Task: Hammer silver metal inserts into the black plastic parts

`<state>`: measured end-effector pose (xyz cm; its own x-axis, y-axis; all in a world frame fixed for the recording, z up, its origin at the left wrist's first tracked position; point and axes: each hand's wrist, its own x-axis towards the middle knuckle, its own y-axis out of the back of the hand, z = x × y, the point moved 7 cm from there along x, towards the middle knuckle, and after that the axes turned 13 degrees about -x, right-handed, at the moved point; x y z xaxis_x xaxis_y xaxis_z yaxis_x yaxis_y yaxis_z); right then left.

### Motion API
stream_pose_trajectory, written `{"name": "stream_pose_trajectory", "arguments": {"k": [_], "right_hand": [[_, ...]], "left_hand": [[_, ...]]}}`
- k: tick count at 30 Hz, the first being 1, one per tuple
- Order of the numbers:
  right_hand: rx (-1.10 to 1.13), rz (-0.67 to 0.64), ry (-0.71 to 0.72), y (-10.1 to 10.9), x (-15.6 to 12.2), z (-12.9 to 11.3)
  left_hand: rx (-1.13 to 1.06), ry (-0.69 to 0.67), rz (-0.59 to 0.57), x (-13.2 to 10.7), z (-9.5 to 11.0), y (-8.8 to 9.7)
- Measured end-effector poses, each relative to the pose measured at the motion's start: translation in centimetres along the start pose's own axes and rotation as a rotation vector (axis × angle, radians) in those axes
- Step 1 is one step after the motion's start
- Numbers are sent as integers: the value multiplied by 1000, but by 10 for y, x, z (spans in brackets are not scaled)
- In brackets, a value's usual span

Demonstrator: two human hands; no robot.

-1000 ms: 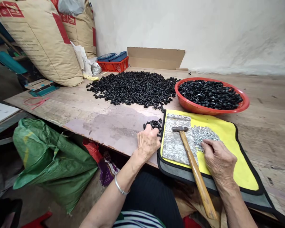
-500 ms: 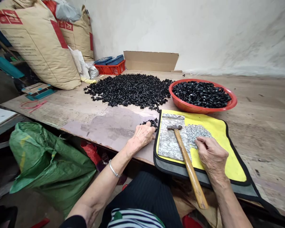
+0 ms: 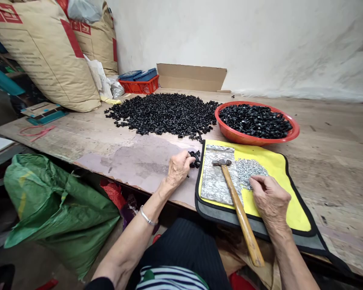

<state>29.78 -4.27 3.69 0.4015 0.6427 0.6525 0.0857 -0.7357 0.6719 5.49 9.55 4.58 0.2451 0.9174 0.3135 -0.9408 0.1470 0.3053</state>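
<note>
My left hand (image 3: 178, 169) rests on the bare table with its curled fingertips against a small cluster of black plastic pieces (image 3: 195, 158). Whether those fingers hold a piece is hard to see. My right hand (image 3: 270, 197) lies on a yellow mat with a black border (image 3: 293, 213), its pinched fingertips at the edge of a pile of small silver metal parts (image 3: 250, 172). Beside that hand lie a wooden-handled hammer (image 3: 240, 209) and a flat, scuffed metal plate (image 3: 216, 175). A large heap of black plastic pieces (image 3: 165, 114) spreads behind, and a red bowl (image 3: 238, 137) holds more.
Large paper sacks (image 3: 45, 56) lean at the back left, by a red crate (image 3: 139, 85) and a cardboard sheet (image 3: 191, 77) against the white wall. A green woven sack (image 3: 59, 213) sits below the table's front edge (image 3: 109, 177).
The whole view has drifted left as my head turned. My left hand has shifted from below the small black cluster to its left side. My right hand stays at the silver pile.
</note>
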Motion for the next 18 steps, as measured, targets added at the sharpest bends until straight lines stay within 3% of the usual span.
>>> {"name": "stream_pose_trajectory", "arguments": {"k": [3,6,8,13,16,18], "right_hand": [[11,-11,-35,0,-1,2],[37,-48,-122,-2,-2,9],[62,-70,-213,-4,-3,17],[97,-62,-299,1,-3,18],[186,-107,-314,14,-5,-6],[299,-203,-316,23,-9,-33]], "left_hand": [[-571,294,110,-5,-8,-2],[-1081,510,114,-18,-6,-17],[-1282,608,93,-28,0,-25],[-1409,684,91,-56,17,-33],[-1345,662,108,-70,25,-34],[-1286,653,96,-78,28,-37]]}}
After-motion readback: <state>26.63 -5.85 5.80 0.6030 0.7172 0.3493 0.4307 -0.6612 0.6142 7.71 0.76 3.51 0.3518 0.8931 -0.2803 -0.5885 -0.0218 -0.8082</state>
